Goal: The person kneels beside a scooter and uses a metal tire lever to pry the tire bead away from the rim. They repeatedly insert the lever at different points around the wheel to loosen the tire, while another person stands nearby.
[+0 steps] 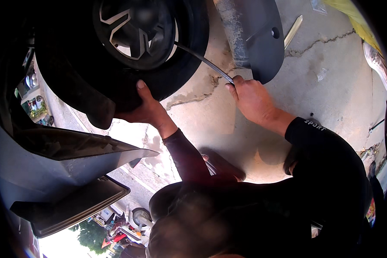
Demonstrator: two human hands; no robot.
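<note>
At the lower edge of the black tyre (163,77), the left hand (148,109) lays its thumb, other fingers hidden, their bend unclear; right of the tyre, the right hand (254,101) wraps its fingers around a thin rod (211,66) reaching the rim (159,52).

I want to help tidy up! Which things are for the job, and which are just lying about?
Seem to be for the job:
metal bar, held in the right hand and reaching to the wheel
black tyre, with the left hand on it
the wheel itself

Seem to be just lying about:
pale strip
yellow material at the upper right
</note>
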